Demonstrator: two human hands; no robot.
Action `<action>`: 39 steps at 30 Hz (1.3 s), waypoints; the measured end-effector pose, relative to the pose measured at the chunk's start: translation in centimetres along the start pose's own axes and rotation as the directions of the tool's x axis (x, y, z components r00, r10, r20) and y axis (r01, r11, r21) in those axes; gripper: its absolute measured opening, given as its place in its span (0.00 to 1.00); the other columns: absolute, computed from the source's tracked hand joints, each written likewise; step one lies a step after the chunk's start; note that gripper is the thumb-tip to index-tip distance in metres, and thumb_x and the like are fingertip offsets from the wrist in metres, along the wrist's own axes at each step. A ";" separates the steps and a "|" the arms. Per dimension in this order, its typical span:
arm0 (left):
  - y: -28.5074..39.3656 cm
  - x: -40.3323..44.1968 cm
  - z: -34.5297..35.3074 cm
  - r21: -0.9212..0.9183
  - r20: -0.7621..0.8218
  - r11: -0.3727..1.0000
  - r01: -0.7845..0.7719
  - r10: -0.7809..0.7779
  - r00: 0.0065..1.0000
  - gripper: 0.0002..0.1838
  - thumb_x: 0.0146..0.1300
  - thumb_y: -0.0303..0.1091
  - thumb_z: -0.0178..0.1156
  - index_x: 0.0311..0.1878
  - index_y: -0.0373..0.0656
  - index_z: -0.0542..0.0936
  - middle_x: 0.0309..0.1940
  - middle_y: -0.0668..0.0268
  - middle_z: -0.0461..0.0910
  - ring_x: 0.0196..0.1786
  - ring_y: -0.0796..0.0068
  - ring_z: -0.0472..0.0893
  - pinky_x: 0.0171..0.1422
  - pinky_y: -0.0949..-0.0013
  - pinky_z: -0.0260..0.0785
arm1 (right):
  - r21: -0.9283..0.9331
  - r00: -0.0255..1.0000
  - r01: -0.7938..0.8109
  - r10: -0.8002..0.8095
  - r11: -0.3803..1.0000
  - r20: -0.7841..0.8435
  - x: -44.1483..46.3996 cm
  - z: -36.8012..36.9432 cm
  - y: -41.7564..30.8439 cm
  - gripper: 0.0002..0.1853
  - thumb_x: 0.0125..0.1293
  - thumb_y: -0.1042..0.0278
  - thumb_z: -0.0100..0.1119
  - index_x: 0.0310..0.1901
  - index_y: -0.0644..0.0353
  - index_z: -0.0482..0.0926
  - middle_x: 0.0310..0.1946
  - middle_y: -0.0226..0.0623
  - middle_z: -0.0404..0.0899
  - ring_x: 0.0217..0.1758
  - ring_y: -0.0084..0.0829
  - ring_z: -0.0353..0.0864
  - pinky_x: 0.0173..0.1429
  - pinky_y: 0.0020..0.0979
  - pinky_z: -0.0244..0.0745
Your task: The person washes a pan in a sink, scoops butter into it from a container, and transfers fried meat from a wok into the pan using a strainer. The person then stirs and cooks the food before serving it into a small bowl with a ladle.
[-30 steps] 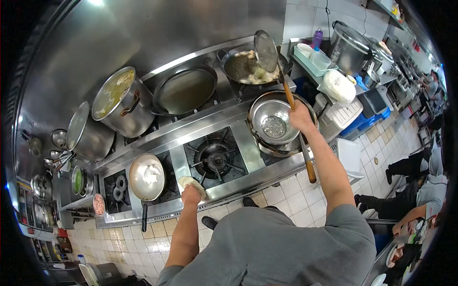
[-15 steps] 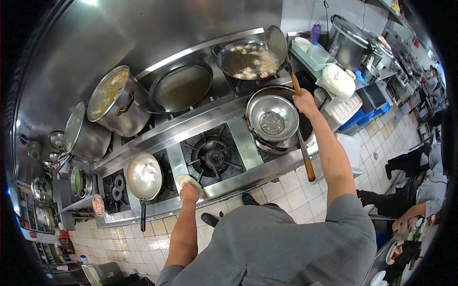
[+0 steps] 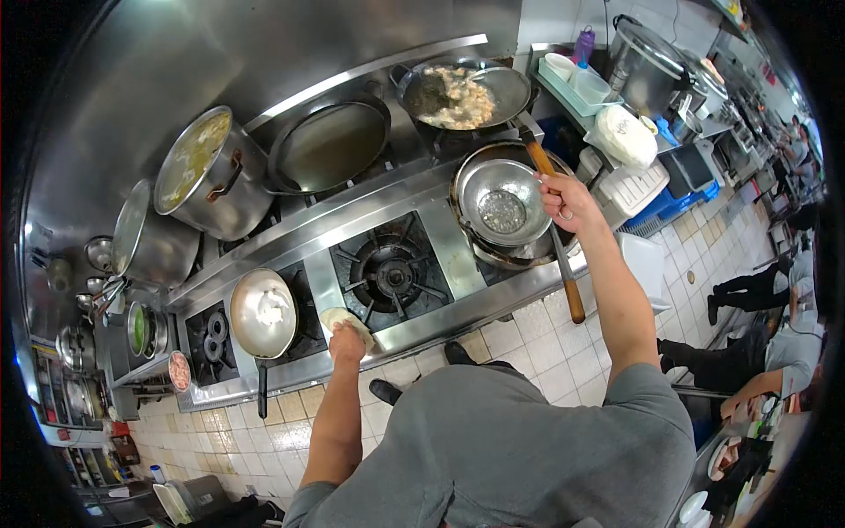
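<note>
My right hand (image 3: 568, 202) is closed on the wooden handle of a skimmer (image 3: 506, 92), whose round mesh head lies over the right side of a wok of oil (image 3: 431, 99). Pale pieces of food (image 3: 468, 104) float in that wok. Below, a perforated metal strainer bowl (image 3: 503, 204) sits in a second wok, with another wood-handled tool (image 3: 570, 286) beside it. My left hand (image 3: 347, 341) presses a pale cloth (image 3: 339, 319) on the stove's front edge, its fingers closed around it. Left of it is a frying pan (image 3: 263, 315) with a black handle.
Two tall pots (image 3: 231, 189) (image 3: 163, 242) and a wide dark pan of oil (image 3: 330, 150) stand on the back burners. A bare burner (image 3: 393, 275) is in front. At right are a white bag (image 3: 627, 136), a large lidded pot (image 3: 647, 75) and co-workers (image 3: 788, 352).
The skimmer's head has come down from upright above the wok to lie flat over its right side. The floating food has shifted. My left hand has stayed on the cloth.
</note>
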State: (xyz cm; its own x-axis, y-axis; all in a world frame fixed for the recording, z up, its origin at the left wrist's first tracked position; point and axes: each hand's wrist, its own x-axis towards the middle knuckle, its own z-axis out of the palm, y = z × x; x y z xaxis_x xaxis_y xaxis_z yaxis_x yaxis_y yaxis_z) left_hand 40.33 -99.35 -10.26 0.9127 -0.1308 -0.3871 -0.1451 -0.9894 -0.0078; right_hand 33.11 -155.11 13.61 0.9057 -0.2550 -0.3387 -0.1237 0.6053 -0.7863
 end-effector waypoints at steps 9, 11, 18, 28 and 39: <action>0.7 -0.5 -1.5 -0.010 0.014 1.000 -0.003 0.003 1.000 0.25 0.69 0.38 0.57 0.65 0.35 0.72 0.63 0.46 0.74 0.59 0.46 0.81 0.61 0.53 0.77 | -0.236 0.994 0.080 -0.096 0.968 -0.056 -1.3 0.1 0.7 0.05 0.72 0.71 0.58 0.45 0.61 0.74 0.26 0.26 0.69 0.19 0.16 0.60 0.20 0.23 0.55; 0.5 -0.4 -1.2 -0.014 0.010 1.000 -0.004 0.004 1.000 0.25 0.69 0.39 0.57 0.65 0.35 0.72 0.62 0.46 0.74 0.59 0.47 0.81 0.61 0.53 0.77 | -0.404 0.981 0.133 -0.179 0.905 -0.079 -0.9 0.4 1.1 0.05 0.70 0.70 0.59 0.43 0.60 0.74 0.26 0.27 0.70 0.19 0.17 0.63 0.20 0.26 0.58; 0.1 -0.1 -0.8 -0.019 0.023 1.000 -0.004 0.004 1.000 0.25 0.70 0.40 0.55 0.65 0.34 0.73 0.61 0.45 0.76 0.58 0.47 0.82 0.59 0.53 0.78 | -0.736 0.939 0.104 -0.311 0.668 -0.149 -1.8 4.1 0.8 0.06 0.67 0.69 0.61 0.37 0.60 0.75 0.25 0.28 0.73 0.21 0.21 0.69 0.20 0.27 0.62; -0.1 -0.1 -1.0 -0.034 0.048 0.999 0.003 -0.001 0.999 0.27 0.71 0.40 0.54 0.69 0.35 0.70 0.68 0.43 0.71 0.61 0.48 0.81 0.61 0.53 0.78 | -0.894 0.904 0.111 -0.417 0.435 -0.090 -1.2 5.5 1.3 0.10 0.63 0.66 0.63 0.39 0.66 0.79 0.28 0.41 0.80 0.35 0.37 0.81 0.45 0.39 0.73; -0.2 -0.2 -0.9 -0.056 0.037 0.998 0.007 -0.005 0.999 0.30 0.67 0.43 0.60 0.68 0.36 0.70 0.67 0.45 0.72 0.62 0.50 0.80 0.61 0.55 0.78 | -0.934 0.788 0.287 -0.607 0.212 0.104 -1.1 8.8 2.5 0.13 0.64 0.67 0.62 0.48 0.64 0.79 0.37 0.55 0.82 0.44 0.54 0.82 0.51 0.44 0.74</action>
State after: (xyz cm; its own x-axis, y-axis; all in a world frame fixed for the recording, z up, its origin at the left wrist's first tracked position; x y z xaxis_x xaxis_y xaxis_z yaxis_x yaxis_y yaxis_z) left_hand 40.47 -99.22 -9.37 0.8988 -0.1237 -0.4206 -0.1170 -0.9923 0.0417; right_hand 35.38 -146.65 16.60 0.8308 -0.4897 0.2644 -0.1450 -0.6492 -0.7467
